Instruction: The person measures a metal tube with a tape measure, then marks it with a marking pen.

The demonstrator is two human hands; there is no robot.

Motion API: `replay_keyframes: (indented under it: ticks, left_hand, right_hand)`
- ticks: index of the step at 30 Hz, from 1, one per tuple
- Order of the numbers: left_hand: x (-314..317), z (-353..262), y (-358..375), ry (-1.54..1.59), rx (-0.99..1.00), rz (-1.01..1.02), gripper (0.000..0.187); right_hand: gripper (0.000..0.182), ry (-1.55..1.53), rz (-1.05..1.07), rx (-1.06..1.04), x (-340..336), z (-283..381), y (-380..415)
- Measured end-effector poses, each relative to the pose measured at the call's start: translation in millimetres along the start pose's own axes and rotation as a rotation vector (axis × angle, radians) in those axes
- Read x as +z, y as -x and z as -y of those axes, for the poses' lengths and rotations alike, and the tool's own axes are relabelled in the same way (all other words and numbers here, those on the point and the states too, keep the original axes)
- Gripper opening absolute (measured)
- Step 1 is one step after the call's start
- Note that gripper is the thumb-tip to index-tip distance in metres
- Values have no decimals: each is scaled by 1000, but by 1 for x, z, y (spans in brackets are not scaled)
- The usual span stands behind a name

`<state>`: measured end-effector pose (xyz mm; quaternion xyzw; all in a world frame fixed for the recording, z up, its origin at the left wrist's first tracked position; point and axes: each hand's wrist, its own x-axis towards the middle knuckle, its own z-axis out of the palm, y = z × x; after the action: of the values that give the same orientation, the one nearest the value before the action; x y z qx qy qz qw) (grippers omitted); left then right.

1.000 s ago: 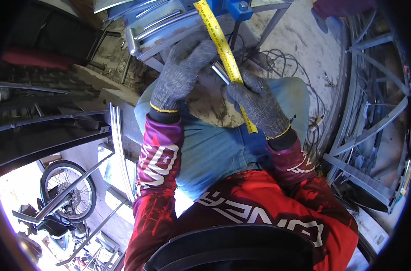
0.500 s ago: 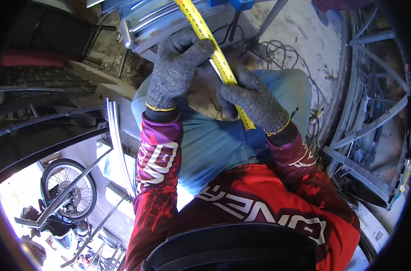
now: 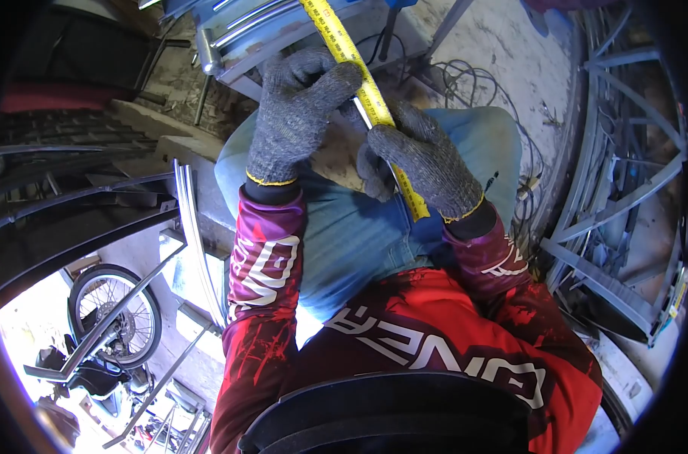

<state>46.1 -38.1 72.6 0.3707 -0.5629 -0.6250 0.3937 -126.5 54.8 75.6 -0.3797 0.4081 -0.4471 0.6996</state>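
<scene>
A yellow tape measure blade (image 3: 330, 32) runs slantwise from the top edge down through both hands, over my lap. My left hand (image 3: 289, 121), in a grey knit glove, is closed on the blade, thumb pressed on its face. Lower along the blade, my right hand (image 3: 433, 163), in a matching glove, grips it between thumb and fingers. The blade's free end (image 3: 420, 212) sticks out below the right hand, over the jeans (image 3: 351, 242). A thin shiny metal edge (image 3: 363, 113) shows along the blade between the hands.
A blue bench (image 3: 257, 38) at the top bears metal bars and a hammer-like tool (image 3: 208, 53). Black cables (image 3: 472, 83) lie on the floor at the upper right. Welded metal frames (image 3: 624, 204) stand at right. Pale metal strips (image 3: 192, 242) and a motorcycle wheel (image 3: 117, 314) are at left.
My right thumb and fingers have shifted slightly on the tape measure blade. The view has tilted a little, and both hands keep hold of the blade.
</scene>
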Motion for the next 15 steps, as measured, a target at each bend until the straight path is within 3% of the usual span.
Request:
replay_keyframes:
  ticks: [15]
  left_hand:
    - [3,-1,1,-28,63,-28,14]
  right_hand:
    - [21,60,-56,30,1,3,0]
